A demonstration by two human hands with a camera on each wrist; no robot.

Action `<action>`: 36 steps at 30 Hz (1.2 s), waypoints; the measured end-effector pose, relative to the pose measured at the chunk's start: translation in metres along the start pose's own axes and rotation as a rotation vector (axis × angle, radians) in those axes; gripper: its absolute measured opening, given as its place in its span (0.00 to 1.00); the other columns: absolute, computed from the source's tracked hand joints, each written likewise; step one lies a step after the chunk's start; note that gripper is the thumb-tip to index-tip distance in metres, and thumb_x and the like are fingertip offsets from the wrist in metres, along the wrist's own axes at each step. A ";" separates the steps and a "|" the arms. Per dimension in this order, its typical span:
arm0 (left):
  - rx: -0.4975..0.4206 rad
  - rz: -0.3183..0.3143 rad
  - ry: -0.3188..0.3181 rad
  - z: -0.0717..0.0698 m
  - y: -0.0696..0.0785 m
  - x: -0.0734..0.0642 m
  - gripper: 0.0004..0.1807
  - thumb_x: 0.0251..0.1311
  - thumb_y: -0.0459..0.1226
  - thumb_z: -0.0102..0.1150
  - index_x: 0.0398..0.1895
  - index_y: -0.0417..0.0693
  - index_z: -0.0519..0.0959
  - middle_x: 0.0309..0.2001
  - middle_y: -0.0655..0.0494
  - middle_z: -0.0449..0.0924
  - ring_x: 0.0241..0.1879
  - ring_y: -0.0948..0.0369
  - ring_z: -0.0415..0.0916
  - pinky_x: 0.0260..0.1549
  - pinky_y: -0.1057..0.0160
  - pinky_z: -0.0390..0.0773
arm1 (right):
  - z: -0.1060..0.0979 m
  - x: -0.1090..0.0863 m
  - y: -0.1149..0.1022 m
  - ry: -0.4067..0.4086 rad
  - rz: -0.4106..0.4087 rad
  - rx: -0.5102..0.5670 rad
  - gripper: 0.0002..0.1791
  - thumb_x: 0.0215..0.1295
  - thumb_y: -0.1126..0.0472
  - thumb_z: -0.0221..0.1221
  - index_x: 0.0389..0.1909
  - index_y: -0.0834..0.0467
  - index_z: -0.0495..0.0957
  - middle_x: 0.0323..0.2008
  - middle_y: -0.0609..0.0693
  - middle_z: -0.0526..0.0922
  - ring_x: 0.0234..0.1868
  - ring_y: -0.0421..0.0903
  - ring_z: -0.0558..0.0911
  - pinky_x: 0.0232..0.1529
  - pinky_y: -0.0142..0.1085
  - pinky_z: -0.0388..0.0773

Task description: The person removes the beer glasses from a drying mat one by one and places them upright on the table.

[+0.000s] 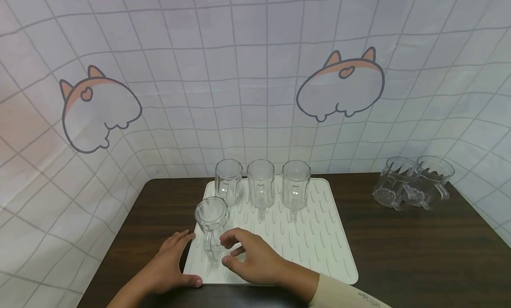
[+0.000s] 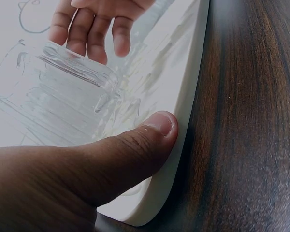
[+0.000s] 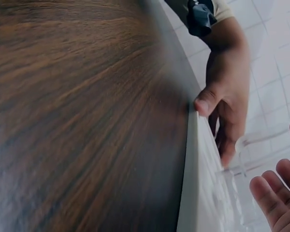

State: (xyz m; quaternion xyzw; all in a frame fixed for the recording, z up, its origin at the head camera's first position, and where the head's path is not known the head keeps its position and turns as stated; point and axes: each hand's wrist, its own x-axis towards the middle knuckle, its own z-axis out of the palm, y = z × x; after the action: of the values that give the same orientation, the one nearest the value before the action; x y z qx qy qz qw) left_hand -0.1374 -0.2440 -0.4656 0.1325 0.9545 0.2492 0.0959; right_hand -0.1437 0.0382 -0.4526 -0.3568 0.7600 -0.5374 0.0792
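A clear glass mug stands at the front left of a white ridged mat, its handle toward the front. Beside it is my right hand, fingers loosely bent near the handle with nothing held between them. My left hand rests at the mat's front left corner. In the left wrist view its thumb touches the mat's edge, and the mug shows behind. Three more clear mugs, left, middle and right, stand in a row along the mat's back.
Two other clear mugs, one and its neighbour, stand close together at the back right of the dark wooden table. A white grid-patterned cloth hangs behind and at both sides.
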 end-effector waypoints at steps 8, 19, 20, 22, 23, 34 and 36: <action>-0.004 -0.002 -0.007 0.001 -0.002 0.001 0.66 0.32 0.62 0.84 0.75 0.42 0.64 0.75 0.37 0.58 0.74 0.32 0.49 0.62 0.27 0.59 | 0.010 0.009 -0.001 -0.009 -0.054 -0.062 0.19 0.72 0.65 0.63 0.60 0.62 0.74 0.55 0.54 0.80 0.56 0.41 0.80 0.51 0.28 0.79; 0.000 -0.003 -0.016 0.001 -0.003 0.001 0.66 0.32 0.63 0.83 0.75 0.42 0.64 0.75 0.36 0.58 0.74 0.32 0.49 0.62 0.27 0.59 | 0.019 0.016 -0.001 -0.006 -0.034 -0.107 0.12 0.70 0.65 0.65 0.51 0.58 0.77 0.47 0.46 0.82 0.46 0.33 0.83 0.47 0.26 0.79; -0.001 -0.005 -0.017 0.001 -0.003 0.002 0.66 0.32 0.63 0.84 0.75 0.42 0.64 0.75 0.37 0.58 0.74 0.32 0.49 0.63 0.27 0.59 | 0.020 0.016 -0.001 -0.006 -0.030 -0.109 0.12 0.70 0.65 0.65 0.51 0.58 0.77 0.47 0.45 0.82 0.45 0.33 0.83 0.47 0.25 0.79; -0.002 -0.008 -0.018 0.001 -0.003 0.002 0.67 0.32 0.62 0.84 0.75 0.42 0.64 0.75 0.37 0.58 0.74 0.32 0.49 0.63 0.27 0.59 | 0.021 0.017 -0.001 -0.002 -0.023 -0.127 0.12 0.69 0.65 0.66 0.50 0.57 0.78 0.46 0.44 0.82 0.45 0.31 0.82 0.47 0.25 0.79; -0.003 -0.010 -0.018 0.001 -0.003 0.002 0.67 0.32 0.62 0.84 0.75 0.42 0.64 0.76 0.37 0.58 0.75 0.32 0.49 0.63 0.27 0.59 | 0.022 0.017 -0.001 0.002 -0.021 -0.132 0.11 0.69 0.64 0.66 0.50 0.56 0.78 0.46 0.43 0.82 0.44 0.31 0.82 0.46 0.24 0.78; -0.006 -0.013 -0.019 0.000 -0.001 0.000 0.66 0.32 0.62 0.84 0.75 0.42 0.64 0.76 0.37 0.58 0.74 0.32 0.49 0.63 0.27 0.59 | 0.027 0.020 -0.002 0.055 0.005 -0.179 0.09 0.68 0.63 0.68 0.44 0.53 0.78 0.43 0.40 0.83 0.42 0.29 0.82 0.44 0.26 0.79; -0.005 -0.016 -0.018 0.000 -0.001 0.000 0.66 0.32 0.63 0.83 0.75 0.42 0.64 0.76 0.37 0.57 0.75 0.33 0.49 0.63 0.27 0.59 | 0.027 0.020 -0.001 0.071 0.000 -0.190 0.09 0.68 0.64 0.67 0.43 0.52 0.77 0.42 0.40 0.85 0.42 0.28 0.82 0.44 0.27 0.80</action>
State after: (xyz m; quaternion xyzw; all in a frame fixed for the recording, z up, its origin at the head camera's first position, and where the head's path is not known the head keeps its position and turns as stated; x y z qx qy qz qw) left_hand -0.1379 -0.2447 -0.4667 0.1270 0.9540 0.2499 0.1068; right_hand -0.1442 0.0053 -0.4571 -0.3434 0.8099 -0.4752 0.0181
